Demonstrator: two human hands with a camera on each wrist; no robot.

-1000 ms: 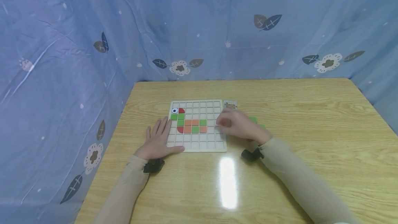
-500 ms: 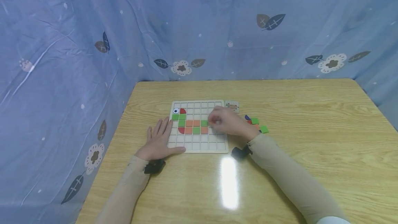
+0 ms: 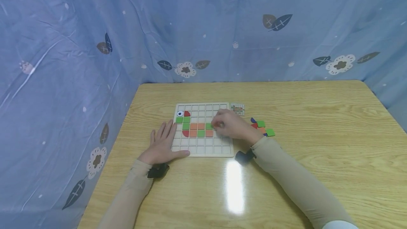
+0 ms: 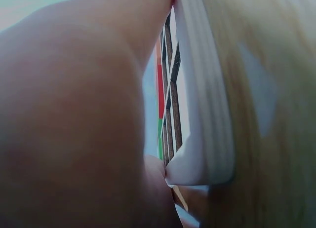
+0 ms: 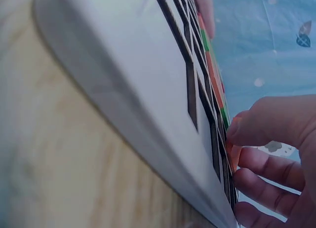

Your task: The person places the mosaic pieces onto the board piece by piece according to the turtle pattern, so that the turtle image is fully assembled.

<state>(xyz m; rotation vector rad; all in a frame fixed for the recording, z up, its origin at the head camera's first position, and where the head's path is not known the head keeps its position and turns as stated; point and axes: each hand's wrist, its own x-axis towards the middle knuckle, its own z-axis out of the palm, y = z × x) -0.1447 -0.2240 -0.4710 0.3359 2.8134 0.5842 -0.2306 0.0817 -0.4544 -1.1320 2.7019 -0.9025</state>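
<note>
right fingers [image 5: 271,165] pinching orange tile [image 5: 236,157], left fingers [image 3: 172,132] touching grid board [image 3: 201,149]

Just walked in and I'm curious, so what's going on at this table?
A person is working with coloured tiles on a gridded board. The right hand pinches an orange tile over the grid, while the left hand rests fingers spread at the board's left edge. Red, green and orange tiles and an eye piece sit in the grid. A small picture card and some loose pieces lie to the board's right.
</note>
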